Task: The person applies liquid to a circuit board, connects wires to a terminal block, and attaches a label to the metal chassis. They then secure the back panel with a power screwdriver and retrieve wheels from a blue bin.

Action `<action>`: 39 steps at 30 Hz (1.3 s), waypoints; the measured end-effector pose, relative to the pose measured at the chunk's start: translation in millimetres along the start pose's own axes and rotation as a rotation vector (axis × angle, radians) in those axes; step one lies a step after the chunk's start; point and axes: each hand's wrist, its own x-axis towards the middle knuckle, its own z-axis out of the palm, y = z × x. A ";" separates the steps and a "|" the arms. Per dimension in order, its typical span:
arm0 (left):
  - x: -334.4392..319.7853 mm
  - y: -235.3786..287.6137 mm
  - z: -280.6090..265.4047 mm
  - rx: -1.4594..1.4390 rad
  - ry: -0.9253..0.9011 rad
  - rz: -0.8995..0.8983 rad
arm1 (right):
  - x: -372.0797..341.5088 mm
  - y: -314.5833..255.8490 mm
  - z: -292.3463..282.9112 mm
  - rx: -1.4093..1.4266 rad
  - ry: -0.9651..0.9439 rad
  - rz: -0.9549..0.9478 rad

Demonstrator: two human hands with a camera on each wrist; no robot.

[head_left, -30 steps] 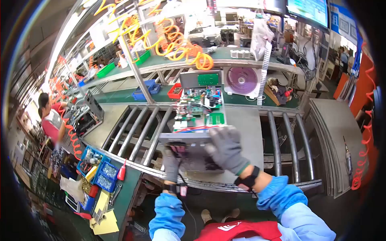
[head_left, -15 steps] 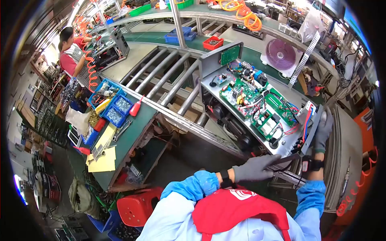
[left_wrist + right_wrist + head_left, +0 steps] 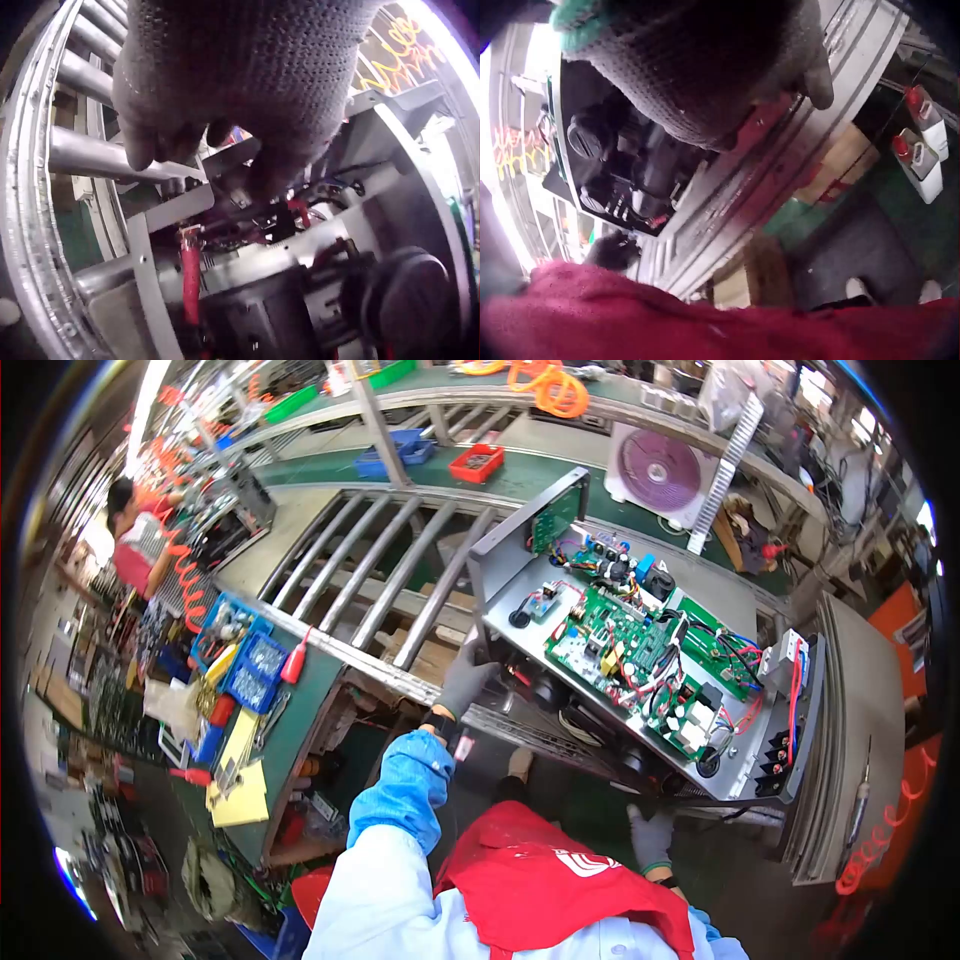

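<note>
An opened metal chassis (image 3: 560, 656) sits at an angle over the conveyor, with green circuit boards (image 3: 640, 635) and loose wiring on its top. An upright end panel (image 3: 530, 535) stands at its left; another panel (image 3: 805, 720) closes the right end. Below the deck show dark round parts (image 3: 409, 296) and a red-sleeved cable (image 3: 191, 274). My gloved left hand (image 3: 467, 680) grips the lower left corner of the chassis, fingers curled over a metal strip. My gloved right hand (image 3: 650, 835) is at the near lower side, partly hidden by the chassis; I cannot tell whether its fingers grip.
Steel rollers (image 3: 385, 575) run to the left. A green side bench (image 3: 310, 710) carries blue bins (image 3: 258, 670) of small parts and a red bottle (image 3: 295, 660). Flat boards (image 3: 850, 690) are stacked at right. Another person (image 3: 135, 550) works at far left.
The chassis has turned from end-on to a slant. My left hand has gone from its right end to its left corner; my right hand has dropped from the right panel to the near lower side.
</note>
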 end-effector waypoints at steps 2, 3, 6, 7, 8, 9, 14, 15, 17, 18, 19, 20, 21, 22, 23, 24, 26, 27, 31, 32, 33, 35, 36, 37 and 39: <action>34.3 -7.2 -3.9 -0.207 -0.264 -0.080 | 13.7 -53.7 -50.3 0.317 -0.271 0.472; 41.5 -6.0 -4.4 -0.242 -0.336 -0.119 | 5.3 -54.2 -44.5 0.305 -0.193 0.443; 58.2 -4.0 2.9 -0.253 -0.430 -0.087 | 34.5 -16.0 -28.1 -0.209 -0.472 0.138; 61.9 -4.1 4.5 -0.260 -0.453 -0.085 | 34.2 -7.6 -12.0 -0.156 -0.322 0.075; 65.6 -3.5 7.3 -0.266 -0.473 -0.097 | 29.6 25.9 6.8 0.042 -0.297 -0.068; 70.9 -0.1 9.3 -0.272 -0.496 -0.110 | 36.5 11.7 1.7 0.051 0.040 -0.195; 91.2 30.3 9.0 -0.278 -0.566 -0.192 | 50.9 -15.0 -32.7 0.133 -0.296 -0.024; 92.0 32.2 8.2 -0.275 -0.568 -0.200 | 49.5 -15.2 -33.9 0.147 -0.311 -0.022; 89.7 33.1 4.6 -0.273 -0.572 -0.208 | 44.8 -15.2 -35.2 0.173 -0.320 -0.023; 87.6 33.4 2.0 -0.275 -0.571 -0.207 | 41.4 -14.6 -33.9 0.183 -0.315 -0.032; 83.4 32.7 -0.5 -0.276 -0.571 -0.207 | 38.5 -12.9 -32.5 0.195 -0.303 -0.044; 78.2 33.6 -2.0 -0.278 -0.572 -0.204 | 36.5 -10.2 -30.9 0.211 -0.289 -0.056; 72.4 33.7 -3.7 -0.282 -0.570 -0.201 | 30.9 -9.3 -32.5 0.230 -0.278 -0.047; 66.9 34.3 -6.2 -0.281 -0.570 -0.193 | 28.6 -7.3 -30.5 0.243 -0.288 -0.014; 61.7 35.5 -8.1 -0.285 -0.570 -0.184 | 32.3 -4.1 -24.3 0.263 -0.305 0.025; 54.5 35.9 -12.5 -0.298 -0.570 -0.190 | 32.2 -22.8 -56.3 0.243 -0.461 0.243; 39.2 37.5 -23.1 -0.323 -0.567 -0.208 | 31.9 -49.2 -107.6 0.223 -0.581 0.399; 30.1 36.6 -31.2 -0.339 -0.562 -0.221 | 26.1 -53.3 -124.9 0.249 -0.560 0.344; -6.7 15.9 -76.4 -0.392 -0.519 -0.254 | 17.5 -70.3 -170.6 0.241 -0.473 0.315; -12.9 14.2 -83.1 -0.383 -0.495 -0.253 | 17.8 -65.4 -172.5 0.261 -0.501 0.326; -12.3 4.3 -83.9 -0.332 -0.451 -0.270 | 19.7 -64.8 -168.5 0.310 -0.460 0.292; -12.3 3.1 -82.3 -0.263 -0.385 -0.253 | 24.1 -75.5 -180.3 0.393 -0.425 0.311; -16.7 20.1 -78.0 -0.231 -0.360 -0.192 | 25.3 -79.0 -181.2 0.386 -0.389 0.324; -19.8 34.9 -73.3 -0.208 -0.334 -0.120 | 24.7 -81.6 -181.7 0.377 -0.348 0.338; -21.5 57.3 -60.0 -0.184 -0.283 0.008 | 29.1 -83.2 -185.0 0.385 -0.324 0.341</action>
